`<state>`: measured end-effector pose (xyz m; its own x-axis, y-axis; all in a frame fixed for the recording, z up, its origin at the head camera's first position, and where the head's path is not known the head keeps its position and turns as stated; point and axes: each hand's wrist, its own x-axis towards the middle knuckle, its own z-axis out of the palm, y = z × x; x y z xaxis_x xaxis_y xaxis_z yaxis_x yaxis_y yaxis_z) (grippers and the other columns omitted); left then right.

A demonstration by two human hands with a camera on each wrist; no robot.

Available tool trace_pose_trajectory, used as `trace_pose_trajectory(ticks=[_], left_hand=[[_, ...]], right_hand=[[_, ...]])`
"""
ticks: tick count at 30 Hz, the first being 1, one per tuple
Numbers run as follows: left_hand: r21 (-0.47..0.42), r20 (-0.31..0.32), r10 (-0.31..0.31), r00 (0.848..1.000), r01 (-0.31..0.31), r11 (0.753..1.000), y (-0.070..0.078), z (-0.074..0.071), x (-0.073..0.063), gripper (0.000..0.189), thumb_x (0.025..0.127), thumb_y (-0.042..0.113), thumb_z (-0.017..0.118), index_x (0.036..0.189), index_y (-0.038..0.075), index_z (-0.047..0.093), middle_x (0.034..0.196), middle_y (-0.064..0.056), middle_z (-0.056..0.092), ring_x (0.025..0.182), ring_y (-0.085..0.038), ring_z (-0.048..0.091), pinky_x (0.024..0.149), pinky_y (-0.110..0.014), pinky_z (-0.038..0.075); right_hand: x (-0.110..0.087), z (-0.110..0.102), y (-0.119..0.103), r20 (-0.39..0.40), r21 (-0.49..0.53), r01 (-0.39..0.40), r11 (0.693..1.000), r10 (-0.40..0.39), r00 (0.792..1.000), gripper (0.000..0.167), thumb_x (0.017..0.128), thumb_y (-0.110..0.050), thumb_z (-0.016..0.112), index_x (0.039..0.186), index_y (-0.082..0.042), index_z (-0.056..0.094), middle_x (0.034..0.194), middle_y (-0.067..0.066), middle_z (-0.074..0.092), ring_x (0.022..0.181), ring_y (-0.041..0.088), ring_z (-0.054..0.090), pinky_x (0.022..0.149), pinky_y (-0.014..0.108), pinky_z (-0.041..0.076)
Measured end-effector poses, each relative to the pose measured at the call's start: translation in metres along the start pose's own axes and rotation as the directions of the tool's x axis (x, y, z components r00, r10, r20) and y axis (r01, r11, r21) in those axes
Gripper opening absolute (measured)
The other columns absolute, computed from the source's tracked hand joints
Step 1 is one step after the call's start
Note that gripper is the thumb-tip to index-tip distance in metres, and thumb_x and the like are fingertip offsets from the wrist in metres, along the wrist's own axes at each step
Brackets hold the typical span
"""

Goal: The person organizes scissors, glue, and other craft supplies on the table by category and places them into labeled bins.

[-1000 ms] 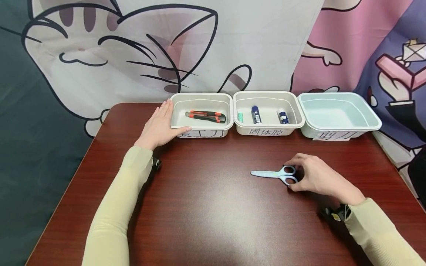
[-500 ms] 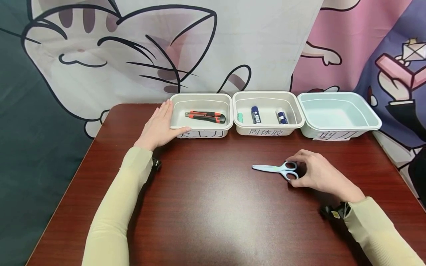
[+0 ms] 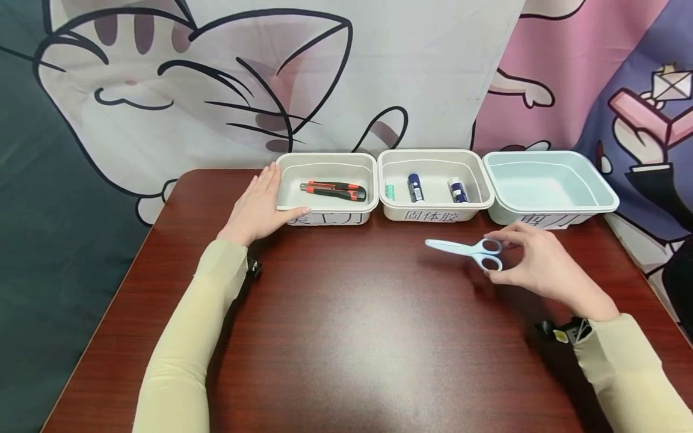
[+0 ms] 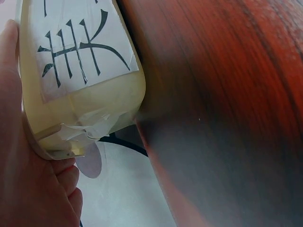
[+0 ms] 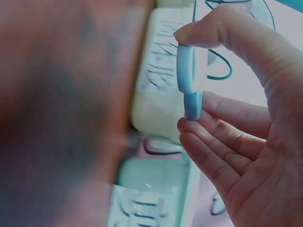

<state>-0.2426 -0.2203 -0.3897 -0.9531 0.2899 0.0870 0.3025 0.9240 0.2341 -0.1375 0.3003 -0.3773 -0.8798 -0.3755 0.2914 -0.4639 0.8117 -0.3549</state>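
Light blue scissors (image 3: 470, 250) hang just above the tabletop, blades pointing left, their handle loops pinched between the thumb and fingers of my right hand (image 3: 541, 264). The right wrist view shows the scissors (image 5: 189, 71) edge-on between thumb and fingertips. My left hand (image 3: 255, 207) rests on the left end of a cream bin (image 3: 327, 157), fingers straight along the rim and thumb at the front edge. Inside that bin lie utility knives (image 3: 334, 190) in orange and black. In the left wrist view, the hand (image 4: 28, 189) lies against the labelled bin (image 4: 94, 101).
A middle cream bin (image 3: 435, 211) holds glue sticks (image 3: 415, 187). To its right stands a pale green-blue bin (image 3: 552, 180), its front label partly behind my right hand. All three bins line the back of the brown table (image 3: 346, 325), before a printed cloth.
My right hand has lifted the scissors off the table and moved them back and to the right, toward the bins. The left hand has stayed on its bin.
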Motion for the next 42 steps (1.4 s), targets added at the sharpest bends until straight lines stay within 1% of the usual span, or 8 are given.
trace_pose_trajectory(ticks=[8,14,19,26,30,35,38,42], left_hand=[[-0.013,0.009,-0.008,1.000,0.009,1.000,-0.001,0.000,0.000,0.123,0.085,0.083,0.051,0.160,-0.004,0.006,0.168,-0.018,0.006,0.155,-0.028,0.004,0.124,-0.034,-0.001],[-0.011,0.007,-0.008,1.000,0.008,1.000,-0.001,0.000,0.000,0.123,0.085,0.083,0.051,0.160,-0.004,0.007,0.168,-0.018,0.007,0.155,-0.028,0.004,0.124,-0.038,0.002],[-0.007,0.001,-0.008,1.000,0.008,1.000,-0.002,0.001,0.000,0.123,0.085,0.083,0.051,0.160,-0.004,0.008,0.168,-0.018,0.008,0.155,-0.028,0.005,0.125,-0.042,0.007],[-0.012,0.005,-0.002,1.000,0.002,1.000,-0.001,0.000,0.000,0.123,0.086,0.082,0.052,0.160,-0.005,0.008,0.168,-0.019,0.008,0.155,-0.029,0.006,0.125,-0.042,0.007],[-0.009,0.003,-0.005,1.000,0.005,1.000,0.000,-0.001,0.000,0.123,0.086,0.082,0.052,0.160,-0.005,0.008,0.168,-0.019,0.008,0.155,-0.029,0.006,0.125,-0.040,0.005],[-0.012,0.013,-0.009,1.000,0.009,1.000,0.001,-0.002,-0.001,0.122,0.086,0.081,0.052,0.160,-0.005,0.007,0.168,-0.018,0.007,0.155,-0.028,0.005,0.125,-0.040,0.005],[-0.009,0.011,-0.010,1.000,0.010,1.000,0.001,-0.002,-0.001,0.121,0.087,0.081,0.052,0.160,-0.005,0.008,0.168,-0.018,0.007,0.155,-0.029,0.006,0.125,-0.039,0.004],[-0.008,0.010,-0.007,1.000,0.007,1.000,0.001,-0.002,-0.001,0.121,0.087,0.080,0.053,0.160,-0.005,0.007,0.168,-0.019,0.007,0.154,-0.031,0.007,0.124,-0.036,0.001]], right_hand=[[0.009,-0.032,0.011,-0.117,-0.038,-0.057,0.998,0.052,0.992,0.062,0.057,-0.019,0.097,0.114,-0.008,0.077,0.095,0.002,0.066,0.083,0.014,0.055,0.068,0.026,0.037],[0.014,-0.056,0.027,-0.168,-0.091,-0.110,0.990,0.094,0.981,0.066,0.055,-0.019,0.097,0.117,-0.006,0.075,0.099,0.008,0.065,0.082,0.006,0.048,0.066,0.029,0.036],[0.020,-0.076,0.040,-0.159,-0.108,-0.156,0.982,0.138,0.978,0.066,0.057,-0.018,0.097,0.117,-0.002,0.074,0.098,0.013,0.063,0.083,0.009,0.049,0.066,0.028,0.035],[0.028,-0.099,0.058,-0.128,-0.180,-0.188,0.966,0.167,0.978,0.065,0.061,-0.021,0.094,0.117,0.001,0.071,0.093,0.019,0.057,0.082,0.035,0.052,0.064,0.034,0.032],[0.033,-0.104,0.072,-0.114,-0.188,-0.211,0.959,0.192,0.975,0.064,0.063,-0.021,0.091,0.118,0.004,0.069,0.095,0.025,0.058,0.086,0.040,0.051,0.069,0.043,0.033],[0.043,-0.108,0.093,-0.085,-0.204,-0.212,0.956,0.198,0.977,0.062,0.063,-0.021,0.091,0.114,0.009,0.070,0.090,0.025,0.058,0.084,0.039,0.050,0.068,0.042,0.034],[0.052,-0.111,0.106,-0.073,-0.216,-0.219,0.952,0.208,0.976,0.061,0.063,-0.023,0.091,0.111,0.009,0.071,0.085,0.021,0.059,0.079,0.035,0.049,0.063,0.036,0.032],[0.064,-0.112,0.119,-0.045,-0.249,-0.239,0.939,0.235,0.971,0.060,0.064,-0.027,0.090,0.109,0.009,0.072,0.080,0.016,0.060,0.072,0.028,0.050,0.061,0.037,0.034]])
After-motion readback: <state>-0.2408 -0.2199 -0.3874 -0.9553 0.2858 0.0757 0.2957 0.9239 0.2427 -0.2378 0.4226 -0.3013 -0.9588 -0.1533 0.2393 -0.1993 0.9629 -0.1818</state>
